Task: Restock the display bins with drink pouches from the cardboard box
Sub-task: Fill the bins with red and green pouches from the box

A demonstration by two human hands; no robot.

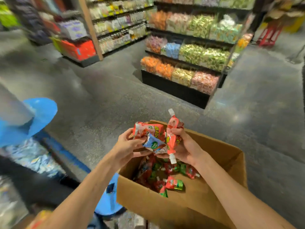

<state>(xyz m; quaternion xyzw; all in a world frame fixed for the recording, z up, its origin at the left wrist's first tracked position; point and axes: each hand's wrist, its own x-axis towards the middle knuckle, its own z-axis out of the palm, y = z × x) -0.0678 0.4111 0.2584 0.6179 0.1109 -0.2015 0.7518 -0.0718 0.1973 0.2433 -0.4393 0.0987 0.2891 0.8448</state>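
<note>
Both hands, left hand point(127, 147) and right hand point(184, 146), each grip pinching a loose bunch of drink pouches point(153, 138) above the cardboard box point(214, 192), so one could slip onto the floor point(115, 96).

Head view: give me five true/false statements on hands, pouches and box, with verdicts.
1. Both hands hold drink pouches above the cardboard box. True: the left hand and the right hand each have pouches in their grip.
2. The box is empty. False: loose pouches lie on its bottom.
3. Every held pouch is red. False: a blue pouch sits among the red pouches.
4. One held pouch's white cap points up. True.
5. The display bins are within arm's reach. False: they stand across an open stretch of floor.
</note>
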